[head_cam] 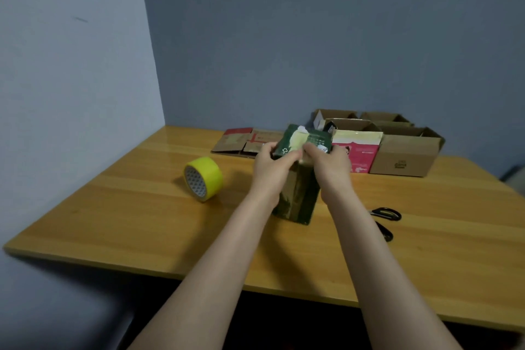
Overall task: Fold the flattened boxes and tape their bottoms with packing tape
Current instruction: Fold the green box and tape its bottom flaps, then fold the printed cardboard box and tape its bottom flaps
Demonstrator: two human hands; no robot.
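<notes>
Hands (271, 163) gripping upright green box (298, 199)

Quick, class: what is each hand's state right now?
The left hand grips the green box at its top.
The right hand grips the top of the same box.

The standing box (298, 199) is sitting on the table (136, 221) at the centre of the frame. 2 hands are gripping its top end, the left hand (270, 163) on the left side and the right hand (332, 163) on the right. The tape roll (203, 179) is resting on its rim left of the box, well apart from it. The scissors (387, 214) are lying right of the box, partly hidden behind the right forearm. Behind the box, the flattened boxes (241, 140) are lying toward the upper middle of the frame. A cluster of open boxes (403, 156) is standing to their right, near the back wall.
</notes>
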